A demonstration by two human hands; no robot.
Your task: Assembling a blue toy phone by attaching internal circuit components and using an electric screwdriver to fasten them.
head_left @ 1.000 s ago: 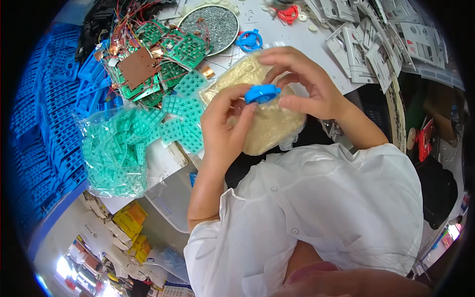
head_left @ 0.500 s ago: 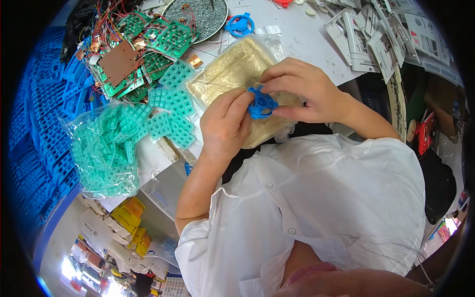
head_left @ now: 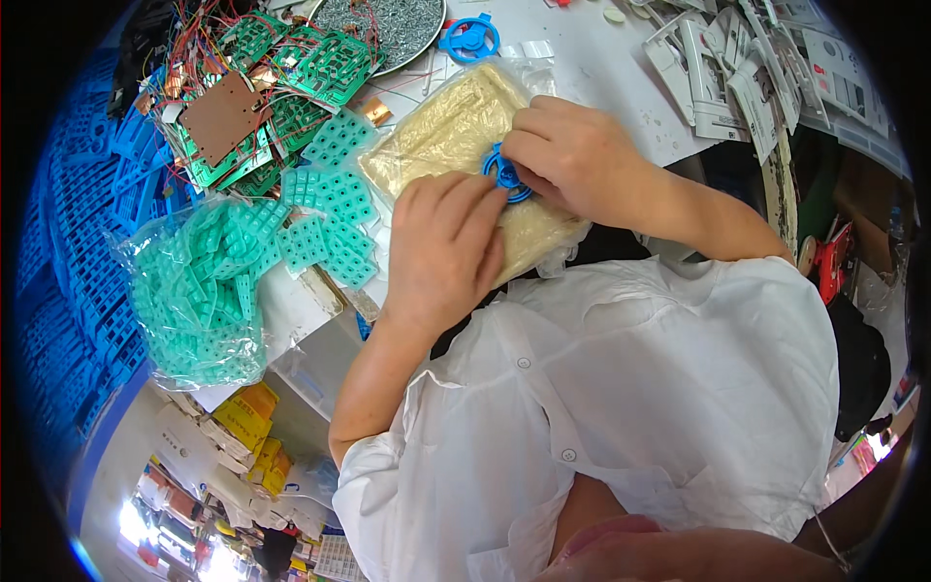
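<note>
A round blue plastic part with an open ring shape [head_left: 508, 177] is held between my two hands, over a flat plastic-wrapped yellowish package [head_left: 441, 121]. My left hand [head_left: 444, 242] grips its left edge with bent fingers, and the fingertips partly cover it. On the other side my right hand [head_left: 572, 155] has its fingers curled down onto the part's upper right edge. Another blue ring-shaped part [head_left: 469, 39] lies on the table beyond the package.
Green rubber keypads [head_left: 330, 199] lie left of the package, beside a clear bag of more keypads [head_left: 199, 301]. Behind them are wired circuit boards [head_left: 325, 63] and a round tray of screws [head_left: 436, 39]. White plastic casings [head_left: 713, 82] are piled at right; blue plastic grids [head_left: 78, 262] stand far left.
The blue part has turned and dropped slightly toward the package. My right hand's fingers have closed in over it, and my left hand now lies flatter with its fingers more spread along it.
</note>
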